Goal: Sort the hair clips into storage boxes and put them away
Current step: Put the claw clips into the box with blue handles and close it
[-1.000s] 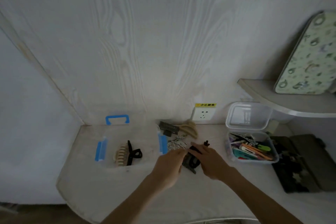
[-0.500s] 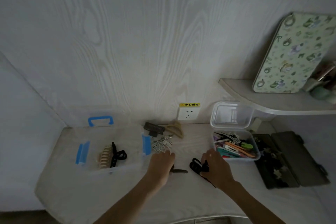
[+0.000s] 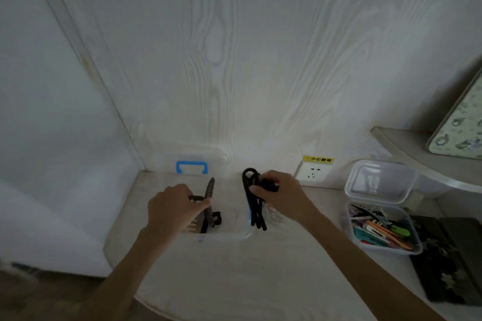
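Observation:
A clear storage box [image 3: 229,236] with blue latches sits at the back left of the desk, its lid with a blue handle [image 3: 191,166] leaning on the wall. My left hand [image 3: 173,210] holds a long dark hair clip [image 3: 210,195] above the box, over a beige claw clip [image 3: 193,227] and a black clip [image 3: 212,219] lying inside. My right hand [image 3: 280,194] grips a black looped hair clip [image 3: 253,199] that hangs over the box's right edge. A second clear box [image 3: 410,245] at the right holds several colourful clips.
The small box's lid [image 3: 379,181] leans behind it. A wall socket [image 3: 313,173] with a yellow label is behind my right hand. A dark patterned case [image 3: 451,260] lies at the far right under a curved shelf [image 3: 407,156]. Silvery clips [image 3: 273,215] lie beside the big box.
Both hands lifted from the desk with a clip each and moved left and back to the big box. The camera turned left.

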Tool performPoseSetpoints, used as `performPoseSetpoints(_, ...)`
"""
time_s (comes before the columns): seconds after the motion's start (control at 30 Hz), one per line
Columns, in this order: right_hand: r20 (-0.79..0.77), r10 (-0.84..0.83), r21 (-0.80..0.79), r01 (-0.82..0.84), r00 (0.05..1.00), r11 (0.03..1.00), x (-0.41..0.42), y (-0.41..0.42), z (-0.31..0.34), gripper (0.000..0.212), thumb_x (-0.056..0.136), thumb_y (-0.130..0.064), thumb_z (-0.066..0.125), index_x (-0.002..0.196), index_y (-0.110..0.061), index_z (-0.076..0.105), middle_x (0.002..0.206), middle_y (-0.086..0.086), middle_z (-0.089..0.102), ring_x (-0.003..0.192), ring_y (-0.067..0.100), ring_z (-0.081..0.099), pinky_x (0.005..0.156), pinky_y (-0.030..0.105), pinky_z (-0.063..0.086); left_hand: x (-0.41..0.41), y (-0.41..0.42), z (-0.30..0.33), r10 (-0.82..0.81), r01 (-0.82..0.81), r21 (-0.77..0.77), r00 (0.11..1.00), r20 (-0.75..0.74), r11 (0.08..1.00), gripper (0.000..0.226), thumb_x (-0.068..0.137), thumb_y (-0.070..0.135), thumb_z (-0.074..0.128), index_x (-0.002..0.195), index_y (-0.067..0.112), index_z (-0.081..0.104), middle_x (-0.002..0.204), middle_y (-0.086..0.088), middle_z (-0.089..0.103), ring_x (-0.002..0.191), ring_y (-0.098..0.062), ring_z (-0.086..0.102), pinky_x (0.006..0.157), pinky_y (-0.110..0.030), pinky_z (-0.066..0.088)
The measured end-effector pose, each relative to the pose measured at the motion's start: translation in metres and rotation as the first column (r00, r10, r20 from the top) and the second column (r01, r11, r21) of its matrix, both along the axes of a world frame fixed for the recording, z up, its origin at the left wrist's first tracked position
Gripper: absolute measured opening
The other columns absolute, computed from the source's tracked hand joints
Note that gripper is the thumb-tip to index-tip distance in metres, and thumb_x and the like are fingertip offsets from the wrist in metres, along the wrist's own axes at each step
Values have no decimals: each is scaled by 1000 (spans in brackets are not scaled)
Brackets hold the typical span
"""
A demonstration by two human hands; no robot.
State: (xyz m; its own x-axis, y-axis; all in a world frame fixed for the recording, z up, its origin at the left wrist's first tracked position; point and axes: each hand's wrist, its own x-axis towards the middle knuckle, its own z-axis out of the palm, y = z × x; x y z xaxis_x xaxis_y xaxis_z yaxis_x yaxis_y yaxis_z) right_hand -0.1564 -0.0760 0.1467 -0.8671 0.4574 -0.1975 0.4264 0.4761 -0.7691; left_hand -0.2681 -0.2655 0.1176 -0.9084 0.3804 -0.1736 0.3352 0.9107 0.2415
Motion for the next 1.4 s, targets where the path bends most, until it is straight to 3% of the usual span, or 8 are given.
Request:
performPoseSetpoints(0.13,331,190,-225,-118,924,967,-58,-36,-1,30,88,-23,61,109,-2,62,86,9,66,58,6,57,46,10,46,-14,-3,-22,-49,45,-130,998,-33,991,47,75,66,56,77,18,57,65,6,52,62,-13,49,55,-23,33)
performPoseSetpoints(0.27,521,200,117,-302,830,946,-83,-52,-27,19,86,-14,54,93,2,58,76,8,57,86,25,63,68,25,51,-22,-1,-42,-220,189,-257,971,-97,948,9,91,25,52,96,18,53,85,2,58,89,-18,61,63,-24,31)
performPoseSetpoints(0.43,631,182,331,-474,754,816,-79,-69,-60,32,87,-17,55,115,-1,54,119,13,57,111,26,54,89,30,45,-22,-13,-53,-224,206,-120,961,-162,971,8,90,23,56,94,20,50,92,2,58,79,-15,58,53,-22,29)
performPoseSetpoints(0.7,616,171,509,-554,769,659,-65,-76,-70,37,89,-18,50,122,-3,45,126,16,52,121,31,44,98,37,37,-20,-34,-70,-81,116,133,966,-247,984,51,65,34,81,107,14,60,113,-3,56,84,-22,61,56,-31,50)
performPoseSetpoints(0.9,-47,22,522,6,999,853,-23,-34,-44,19,92,-21,48,99,-18,66,96,0,68,90,16,62,72,22,48,-16,-40,-59,19,10,237,993,-118,971,46,88,27,60,130,19,42,126,-3,51,86,-22,65,65,-31,48)
performPoseSetpoints(1.07,97,-125,523,57,987,850,16,33,-87,16,88,-18,57,103,-17,62,108,3,65,86,15,59,68,20,42,-8,-45,-51,24,-9,182,997,-79,983,42,89,23,56,128,21,41,115,-1,56,88,-19,63,68,-26,44)
performPoseSetpoints(1.23,383,149,417,-314,912,853,28,43,-140,77,79,-36,67,144,-28,26,154,7,17,135,28,32,95,43,50,17,-58,-49,-9,18,96,996,-92,995,42,84,32,64,120,23,45,103,3,55,71,-12,54,56,-23,37)
performPoseSetpoints(1.4,231,85,389,-172,969,905,36,38,-148,57,82,-29,66,132,-24,37,136,5,35,113,19,48,82,31,52,28,-42,-40,-135,124,-57,941,-309,991,55,62,33,83,108,9,62,105,-10,64,88,-27,63,63,-35,51)
